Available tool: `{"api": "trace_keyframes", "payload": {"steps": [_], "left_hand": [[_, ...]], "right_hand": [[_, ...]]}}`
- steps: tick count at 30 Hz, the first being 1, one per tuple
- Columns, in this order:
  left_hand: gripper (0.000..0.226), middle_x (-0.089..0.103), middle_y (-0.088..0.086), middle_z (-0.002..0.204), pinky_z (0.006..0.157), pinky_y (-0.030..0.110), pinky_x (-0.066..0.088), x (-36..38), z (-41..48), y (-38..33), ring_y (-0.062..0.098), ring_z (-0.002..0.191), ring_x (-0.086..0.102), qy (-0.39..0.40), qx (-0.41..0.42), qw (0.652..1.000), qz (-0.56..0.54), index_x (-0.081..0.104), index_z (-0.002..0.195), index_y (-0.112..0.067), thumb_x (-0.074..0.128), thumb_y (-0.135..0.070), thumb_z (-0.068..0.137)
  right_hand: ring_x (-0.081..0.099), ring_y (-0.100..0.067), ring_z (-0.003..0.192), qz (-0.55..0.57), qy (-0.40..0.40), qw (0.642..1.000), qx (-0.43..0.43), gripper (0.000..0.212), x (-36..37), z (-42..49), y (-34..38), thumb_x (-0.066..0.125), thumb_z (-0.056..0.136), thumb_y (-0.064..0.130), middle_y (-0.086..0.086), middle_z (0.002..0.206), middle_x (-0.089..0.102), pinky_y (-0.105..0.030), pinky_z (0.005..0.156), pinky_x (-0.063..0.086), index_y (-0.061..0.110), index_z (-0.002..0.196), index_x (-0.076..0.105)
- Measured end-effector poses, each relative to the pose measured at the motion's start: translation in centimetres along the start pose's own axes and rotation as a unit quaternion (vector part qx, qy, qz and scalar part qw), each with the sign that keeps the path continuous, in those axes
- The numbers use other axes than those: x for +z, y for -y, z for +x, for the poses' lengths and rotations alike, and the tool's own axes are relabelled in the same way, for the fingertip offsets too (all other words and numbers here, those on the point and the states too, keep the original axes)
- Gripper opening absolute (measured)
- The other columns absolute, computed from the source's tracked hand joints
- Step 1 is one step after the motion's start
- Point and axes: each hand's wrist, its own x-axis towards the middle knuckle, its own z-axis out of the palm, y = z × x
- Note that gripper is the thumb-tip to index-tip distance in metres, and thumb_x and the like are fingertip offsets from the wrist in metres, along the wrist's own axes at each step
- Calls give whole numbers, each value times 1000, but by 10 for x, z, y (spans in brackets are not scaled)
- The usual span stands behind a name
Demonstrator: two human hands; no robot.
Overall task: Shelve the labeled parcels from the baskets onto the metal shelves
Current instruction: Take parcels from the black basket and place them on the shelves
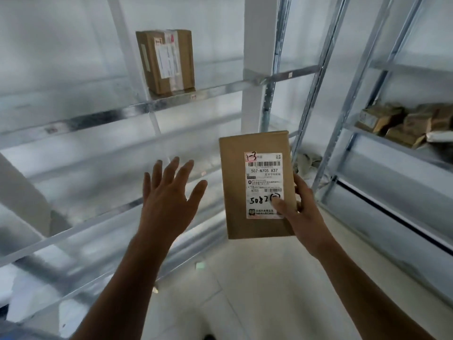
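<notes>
- The right hand (302, 212) grips a labelled parcel (257, 185) upright, thumb on its label, fingers behind its right edge, in front of the shelves.
- The left hand (169, 200) hangs just left of it, fingers spread, holding nothing.
- Far left, a box (166, 61) stands on a shelf (103, 116).
- A white post (257, 60) rises beyond the parcel.
- More parcels (402, 123) crowd the right rack (382, 143).
</notes>
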Motion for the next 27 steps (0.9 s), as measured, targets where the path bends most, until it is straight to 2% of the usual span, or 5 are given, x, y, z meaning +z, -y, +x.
{"api": "trace_keyframes", "payload": {"steps": [9, 14, 21, 24, 27], "left_hand": [[79, 12, -3, 172, 128, 53, 2, 9, 143, 17, 25, 159, -4, -40, 26, 998, -29, 26, 159, -36, 15, -74, 91], [75, 13, -4, 171, 128, 50, 0, 13, 197, 24, 24, 159, -2, -60, 42, 997, -37, 28, 159, -36, 18, -75, 96], [82, 12, -9, 171, 125, 46, -3, 30, 257, 24, 23, 159, -3, -72, 54, 995, -38, 20, 159, -39, 25, -84, 91], [88, 15, -11, 170, 126, 50, 7, 37, 278, 7, 24, 159, 4, -61, 29, 995, -79, 12, 160, -41, 36, -83, 87], [90, 25, -13, 167, 121, 57, 32, 47, 304, -16, 23, 154, 26, -42, 19, 986, -160, 2, 156, -49, 39, -85, 82]], "right_hand": [[67, -22, 123, -18, -53, 997, -47, 85, 27, 163, 16, 84, 81, 54, 3, 140, 61, -44, 89, 63, 47, 153, 40], [66, -19, 124, -11, -56, 996, -66, 87, 35, 223, 23, 82, 77, 54, -3, 146, 55, -41, 91, 63, 54, 152, 37], [63, -30, 129, 20, -24, 997, -70, 94, 42, 300, 16, 86, 71, 64, -8, 149, 51, -52, 91, 62, 58, 150, 36], [60, -30, 132, 34, -2, 996, -79, 93, 37, 333, 14, 84, 71, 66, -5, 151, 50, -51, 91, 62, 59, 150, 36], [61, -28, 131, 49, 36, 992, -112, 83, 29, 370, 17, 80, 80, 57, -2, 152, 52, -48, 91, 62, 56, 151, 36]]}}
